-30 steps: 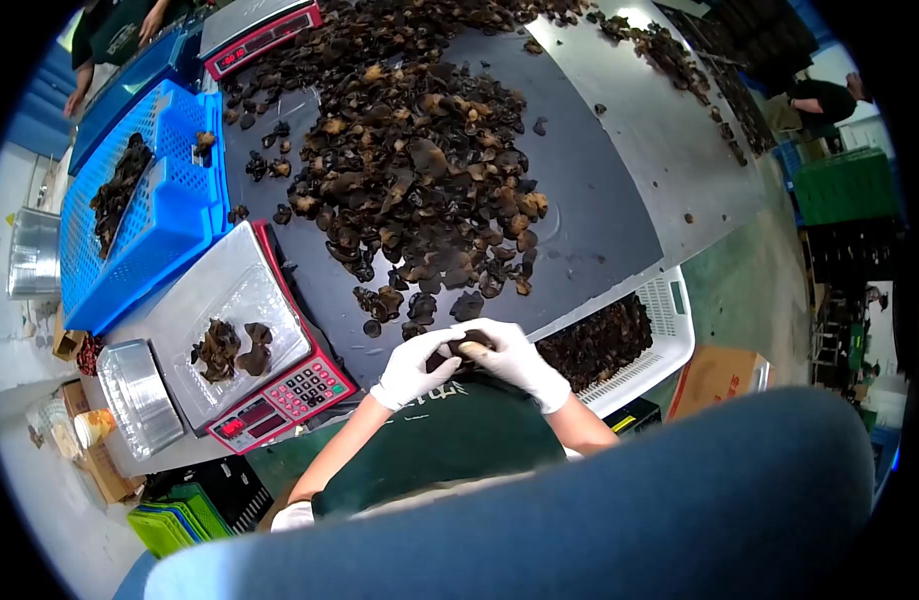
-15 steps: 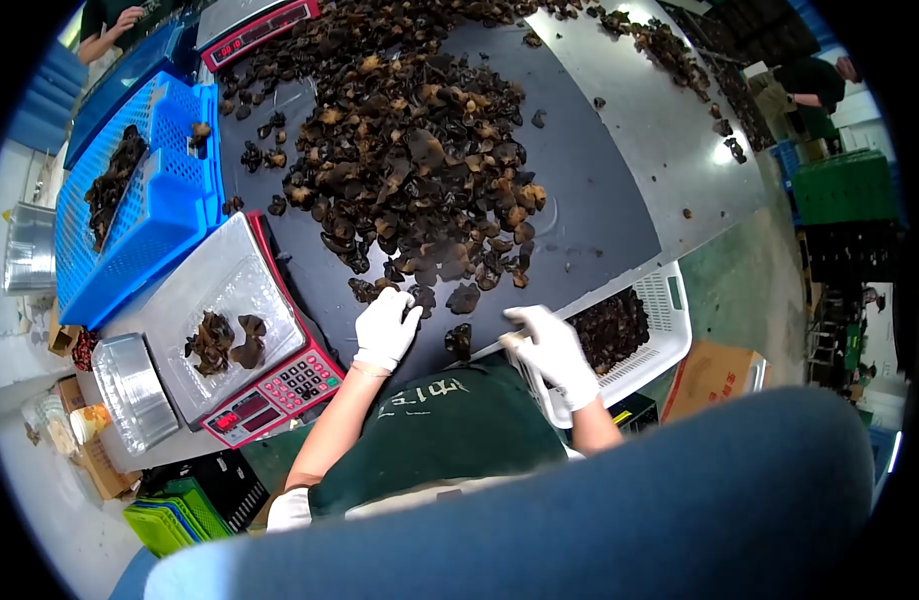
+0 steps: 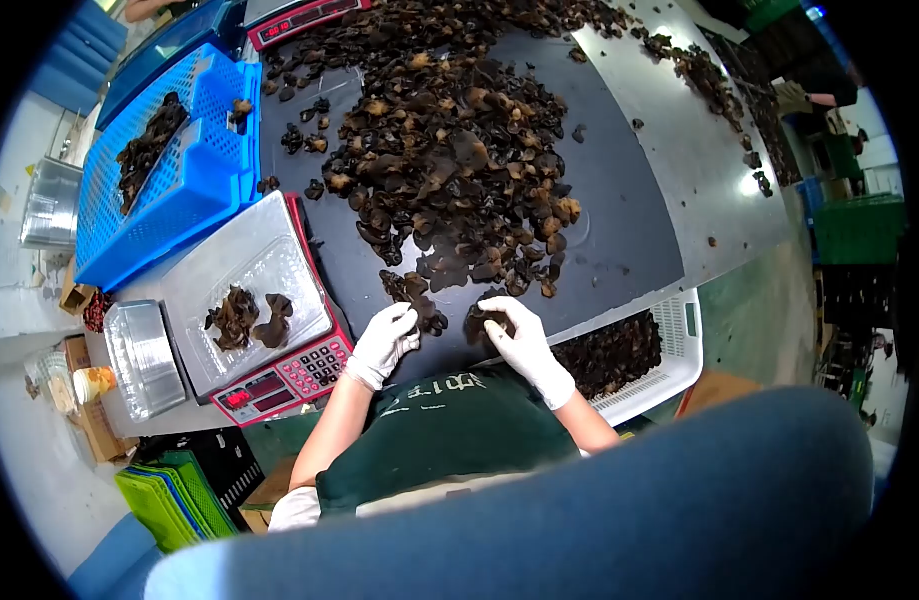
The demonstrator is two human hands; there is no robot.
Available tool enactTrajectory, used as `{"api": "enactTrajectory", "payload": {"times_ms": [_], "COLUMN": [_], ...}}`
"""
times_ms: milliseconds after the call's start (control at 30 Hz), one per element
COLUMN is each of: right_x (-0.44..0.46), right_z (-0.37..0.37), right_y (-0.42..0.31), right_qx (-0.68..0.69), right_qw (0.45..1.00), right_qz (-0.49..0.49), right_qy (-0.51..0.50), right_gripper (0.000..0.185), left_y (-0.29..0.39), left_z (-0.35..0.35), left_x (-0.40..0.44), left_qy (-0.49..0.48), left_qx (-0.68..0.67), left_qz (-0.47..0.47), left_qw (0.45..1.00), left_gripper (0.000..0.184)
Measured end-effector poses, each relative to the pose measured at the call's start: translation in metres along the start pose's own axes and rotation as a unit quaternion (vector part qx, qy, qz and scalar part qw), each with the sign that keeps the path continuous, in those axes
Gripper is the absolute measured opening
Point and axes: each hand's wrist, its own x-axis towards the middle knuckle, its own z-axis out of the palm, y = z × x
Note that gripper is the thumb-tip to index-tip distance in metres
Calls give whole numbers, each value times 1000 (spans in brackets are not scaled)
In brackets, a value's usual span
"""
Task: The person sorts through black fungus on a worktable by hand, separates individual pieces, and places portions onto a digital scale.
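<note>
Both hands wear white gloves. My left hand [image 3: 384, 343] is at the near edge of the dark table mat [image 3: 619, 200], its fingers closed beside a dark fungus piece [image 3: 431, 318]; whether it pinches anything is hidden. To its right, my right hand [image 3: 519, 340] has its thumb and fingers around another dark piece [image 3: 481, 316]. A large pile of dark brown fungus [image 3: 459, 170] spreads just beyond both hands. On the left, a red-edged scale [image 3: 314, 368] carries a clear plastic tray [image 3: 269, 270] with a few pieces [image 3: 234, 318] in it.
Blue crates [image 3: 204, 165] stand at the left, beyond stacked clear trays [image 3: 144, 360]. A white basket [image 3: 679, 350] of fungus is at the right, below the table edge. Another scale [image 3: 304, 20] is at the far left. A co-worker's arm [image 3: 819, 99] shows at the far right.
The dark piece held between both hands earlier is gone from them. My right hand has come back from the white basket's side to a piece on the mat. The view has shifted.
</note>
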Motion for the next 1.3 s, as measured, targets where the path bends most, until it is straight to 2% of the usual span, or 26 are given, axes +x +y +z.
{"api": "enactTrajectory", "payload": {"times_ms": [33,100,133,233,267,300,367,400,433,467,500,533,567,633,700,767,833,867,967,1000,1033,1100,1233,1300], "right_x": [4,11,15,24,29,31,33,33,30,28,26,21,20,20,21,27,38,42,52,53,52,45,24,20], "right_z": [0,2,1,-6,-10,-13,-16,-14,-12,-7,-2,1,3,6,5,3,4,6,22,29,36,43,44,38], "right_y": [0,-1,-2,-14,-15,-10,-6,-4,0,3,11,10,0,0,14,-4,9,3,9,14,19,22,21,23], "right_qx": [-1,-70,-90,-69,-90,-108,-104,-98,-91,-78,-64,-47,-52,-56,-127,-217,-247,-293,-378,-391,-407,-396,-369,-347], "right_qw": [1000,989,985,990,987,986,989,991,993,996,998,998,996,992,974,958,935,916,883,885,879,878,877,885], "right_qz": [-2,-125,-144,-113,-123,-111,-90,-79,-68,-39,-24,-27,-59,-107,-190,-181,-238,-249,-237,-221,-224,-267,-299,-306], "right_qy": [-2,33,31,57,60,65,51,41,31,15,-7,-29,-37,-38,-2,44,91,111,146,123,106,39,-70,-42], "right_gripper": [26,25,27,28,29,29,29,30,30,31,30,29,28,27,29,28,26,26,39,47,47,48,45,48], "left_y": [0,-16,-25,-30,-33,-34,-35,-28,-25,-7,18,8,17,15,11,4,-10,-10,-29,-32,-34,-36,-46,-45], "left_z": [5,-13,-22,-17,-19,-21,-20,-11,4,32,65,75,91,104,84,47,10,-2,-15,-14,-14,-14,-20,-18], "left_x": [-3,-1,-1,-13,-14,-13,-10,-9,-4,-16,-31,-24,-37,-34,-11,11,32,38,45,45,45,42,36,28], "left_qy": [12,-11,-15,44,54,55,79,50,108,68,-47,-175,-263,-224,-87,59,149,156,216,205,193,140,104,109], "left_qx": [36,139,170,125,65,64,-49,-89,-36,140,280,331,275,349,421,504,549,579,686,692,698,667,615,599], "left_qz": [-2,26,38,-8,-22,-20,24,67,96,127,128,306,145,320,413,460,493,480,399,395,388,440,471,472], "left_qw": [999,990,985,991,996,996,995,993,989,980,950,876,913,852,803,729,658,640,569,569,570,585,624,638], "left_gripper": [18,18,18,17,15,15,12,12,16,25,24,31,31,27,23,24,27,33,44,45,46,40,37,45]}}
